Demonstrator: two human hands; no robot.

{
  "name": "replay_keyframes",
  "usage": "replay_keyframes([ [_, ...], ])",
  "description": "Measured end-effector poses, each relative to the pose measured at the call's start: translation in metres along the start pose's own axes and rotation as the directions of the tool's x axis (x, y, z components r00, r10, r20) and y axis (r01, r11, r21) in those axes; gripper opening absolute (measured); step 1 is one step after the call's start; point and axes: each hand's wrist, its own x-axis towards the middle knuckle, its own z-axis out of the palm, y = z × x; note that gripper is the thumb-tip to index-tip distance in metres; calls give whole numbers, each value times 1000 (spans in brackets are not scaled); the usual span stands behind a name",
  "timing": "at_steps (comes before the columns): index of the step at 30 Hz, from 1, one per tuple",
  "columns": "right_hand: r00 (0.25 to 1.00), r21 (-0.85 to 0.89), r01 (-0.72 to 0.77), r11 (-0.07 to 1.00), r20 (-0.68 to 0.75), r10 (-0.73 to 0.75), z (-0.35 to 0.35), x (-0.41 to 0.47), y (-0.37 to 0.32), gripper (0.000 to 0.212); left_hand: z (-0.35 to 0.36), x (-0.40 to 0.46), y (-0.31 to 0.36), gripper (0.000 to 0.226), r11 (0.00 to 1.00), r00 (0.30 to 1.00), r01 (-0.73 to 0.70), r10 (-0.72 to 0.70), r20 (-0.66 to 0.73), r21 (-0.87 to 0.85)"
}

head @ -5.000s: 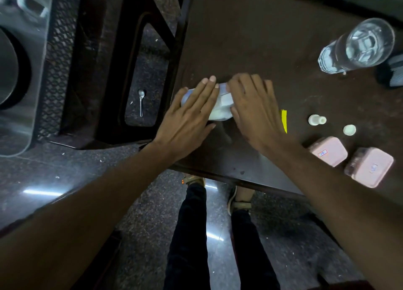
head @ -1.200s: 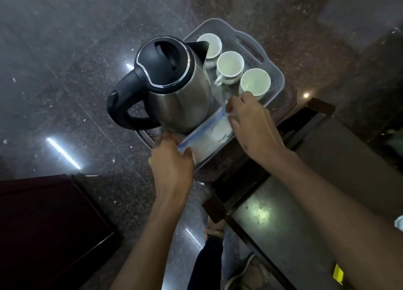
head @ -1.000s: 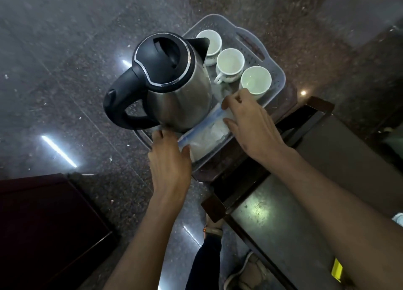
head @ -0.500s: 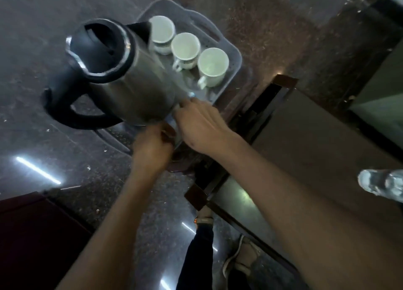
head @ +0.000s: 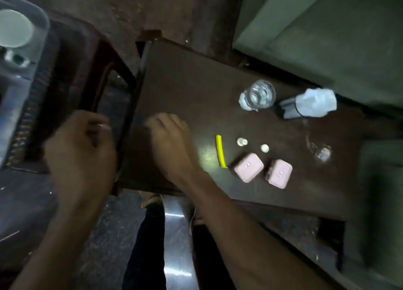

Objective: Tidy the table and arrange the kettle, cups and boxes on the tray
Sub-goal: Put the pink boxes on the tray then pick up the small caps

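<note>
On the dark desk (head: 196, 82) two pink boxes (head: 248, 167) (head: 279, 173) lie side by side, flat, near the front edge. Just left of them a yellow strip (head: 220, 151); two small white bits (head: 242, 141) (head: 264, 148) behind. A glass (head: 258, 95) and a wrapped dark item (head: 309, 106) sit further back. Right hand (head: 172, 145) over the desk's left part, fingers loosely curled, holding nothing. Left hand (head: 80, 152) off the left edge, blurred, loosely curled, empty. Tray (head: 32, 56) with one cup (head: 15, 28) at far left.

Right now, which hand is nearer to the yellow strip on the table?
Right. The right hand hovers just left of the yellow strip; the left hand is farther left, beyond the table edge.
</note>
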Motion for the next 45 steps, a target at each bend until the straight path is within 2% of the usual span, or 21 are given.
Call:
replay_keyframes([
  [1, 995, -19, -101, 995, 17, 101, -6, -23, 31, 32, 15, -17, 24, 15, 997, 996, -77, 78, 37, -24],
  [3, 961, -56, -277, 959, 5, 277, -23, -67, 88, 34, 56, -55, 60, 17, 990, 963, -123, 135, 233, -65],
  [5, 911, -108, -412, 905, -24, 412, -44, -108, 141, 35, 105, -84, 82, 29, 987, 892, -126, 155, 425, -95],
  [7, 845, -126, -535, 836, -53, 532, -63, -144, 185, 37, 147, -109, 99, 49, 970, 790, -238, 227, 569, -57],
  [8, 816, -145, -578, 803, -72, 574, -71, -161, 203, 37, 165, -124, 107, 58, 956, 739, -290, 249, 626, -39],
  [10, 788, -208, -612, 763, -72, 612, -79, -187, 233, 44, 197, -148, 113, 67, 932, 678, -361, 262, 687, 1],
  [12, 777, -244, -615, 750, -30, 628, -82, -204, 257, 53, 219, -163, 114, 71, 914, 667, -402, 254, 700, 51],
  [14, 776, -215, -619, 755, -24, 630, -82, -213, 274, 58, 235, -172, 111, 74, 894, 689, -432, 245, 682, 115],
  [16, 809, -193, -579, 792, -15, 588, -77, -215, 281, 64, 246, -177, 109, 73, 878, 727, -444, 235, 645, 181],
  [19, 891, -189, -438, 879, 39, 452, -62, -206, 277, 72, 255, -180, 104, 70, 862, 760, -443, 217, 612, 245],
  [22, 936, -146, -321, 936, 103, 337, -48, -190, 266, 66, 261, -180, 100, 66, 859, 772, -439, 208, 601, 266],
  [25, 943, -77, -274, 959, 176, 284, -34, -178, 259, 73, 262, -180, 98, 59, 865, 767, -429, 195, 612, 261],
  [27, 932, -36, -301, 953, 198, 302, -27, -173, 256, 77, 259, -180, 99, 58, 868, 759, -427, 192, 622, 253],
  [30, 926, 17, -356, 934, 143, 350, -27, -169, 250, 62, 247, -176, 103, 57, 866, 764, -443, 229, 603, 232],
  [33, 957, -59, -278, 959, 64, 281, -41, -159, 240, 56, 224, -166, 109, 66, 884, 795, -431, 275, 540, 184],
  [36, 993, -65, -109, 992, -55, 105, -60, -127, 213, 51, 192, -142, 109, 80, 905, 845, -402, 307, 437, 140],
  [38, 993, -31, -26, 999, -113, 22, -71, -87, 181, 53, 164, -115, 103, 79, 925, 896, -364, 315, 312, 110],
  [42, 990, 63, 83, 995, -119, -75, -77, 14, 90, 61, 92, -41, 77, 78, 964, 964, -264, 263, 22, 20],
  [45, 975, 96, 207, 974, -102, -197, -67, 84, -2, 55, 27, 16, 42, 75, 978, 962, -197, 179, -208, -74],
])
